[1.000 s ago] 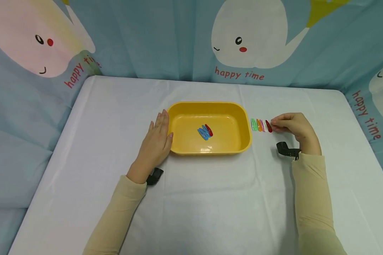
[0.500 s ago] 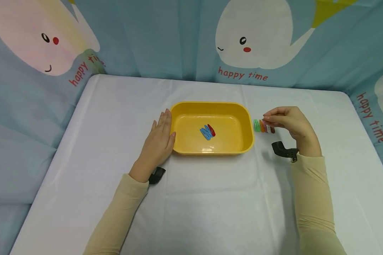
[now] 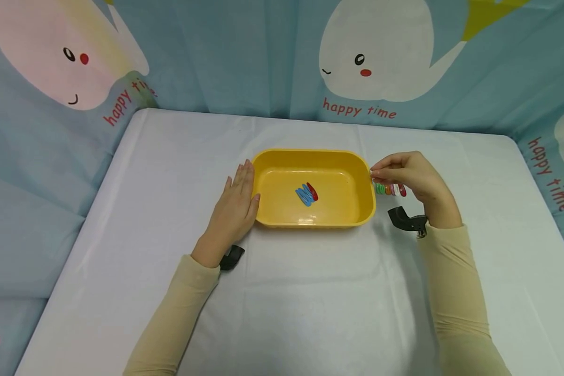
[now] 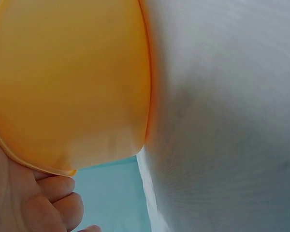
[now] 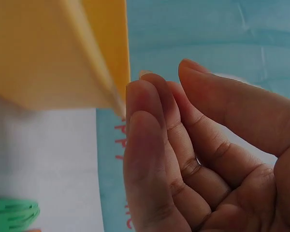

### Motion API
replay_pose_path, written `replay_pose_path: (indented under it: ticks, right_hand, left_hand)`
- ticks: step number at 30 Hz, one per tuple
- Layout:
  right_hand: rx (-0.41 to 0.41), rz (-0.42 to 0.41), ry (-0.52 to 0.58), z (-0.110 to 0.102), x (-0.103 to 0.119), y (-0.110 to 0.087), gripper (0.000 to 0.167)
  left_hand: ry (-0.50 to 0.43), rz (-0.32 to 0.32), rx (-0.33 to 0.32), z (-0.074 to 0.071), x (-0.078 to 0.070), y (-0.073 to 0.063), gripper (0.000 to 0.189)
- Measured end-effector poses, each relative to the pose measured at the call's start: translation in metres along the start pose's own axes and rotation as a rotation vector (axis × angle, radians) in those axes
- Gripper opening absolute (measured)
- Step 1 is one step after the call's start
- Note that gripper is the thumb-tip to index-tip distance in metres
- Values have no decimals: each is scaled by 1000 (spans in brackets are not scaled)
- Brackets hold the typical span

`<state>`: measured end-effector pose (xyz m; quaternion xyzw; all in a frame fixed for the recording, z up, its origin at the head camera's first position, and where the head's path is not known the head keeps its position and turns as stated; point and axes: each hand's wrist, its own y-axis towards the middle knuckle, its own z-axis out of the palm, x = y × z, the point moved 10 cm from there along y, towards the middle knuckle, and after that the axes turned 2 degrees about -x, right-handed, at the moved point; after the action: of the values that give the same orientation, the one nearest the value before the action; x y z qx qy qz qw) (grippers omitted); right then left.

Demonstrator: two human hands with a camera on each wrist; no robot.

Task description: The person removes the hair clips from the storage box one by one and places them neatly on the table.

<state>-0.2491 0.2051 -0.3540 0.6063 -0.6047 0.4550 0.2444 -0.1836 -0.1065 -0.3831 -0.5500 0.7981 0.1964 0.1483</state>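
Note:
A yellow plastic tub (image 3: 282, 219) stands on the white-covered table. My left hand (image 3: 229, 209) lies flat with straight fingers along its left side; the left wrist view shows the tub wall (image 4: 77, 87) with the rim at the palm. My right hand (image 3: 404, 175) is raised at the tub's right rim, thumb and fingertips brought close together. In the right wrist view its fingers (image 5: 145, 135) are curved beside the rim; I cannot tell if a small thing is pinched there. Two blue snap hair clips (image 3: 304, 195) and a red one (image 3: 312, 191) lie in the tub.
Right of the tub, partly under my right hand, runs a row of snap hair clips: green ones (image 3: 380, 188), then orange, pink, white and red (image 3: 402, 190). A blue curtain with whale prints (image 3: 244, 62) hangs along the table's back edge.
My right hand has risen from the right end of the clip row and moved left over it to the tub's rim. The left hand stays against the tub; the view shifts slightly.

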Motion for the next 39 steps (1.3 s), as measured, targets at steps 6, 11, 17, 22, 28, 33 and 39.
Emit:
replay_pose_path:
  ticks: [6, 11, 17, 22, 28, 33, 39]
  right_hand:
    - [44, -18, 10, 12, 12, 5, 24]
    - [73, -14, 23, 21, 17, 7, 22]
    - [94, -16, 51, 35, 22, 13, 20]
    - [109, -6, 50, 45, 25, 19, 20]
    - [122, -20, 37, 55, 28, 24, 18]
    - [138, -29, 34, 63, 31, 29, 17]
    - [160, -33, 32, 71, 34, 33, 17]
  left_hand:
    - [7, 2, -4, 1, 1, 0, 59]
    - [7, 5, -8, 1, 1, 0, 59]
    - [7, 9, -13, 1, 1, 0, 59]
    - [12, 6, -13, 1, 1, 0, 59]
    - [12, 7, -15, 1, 1, 1, 59]
    - [11, 8, -20, 0, 0, 1, 59]
    - [9, 6, -17, 0, 0, 0, 59]
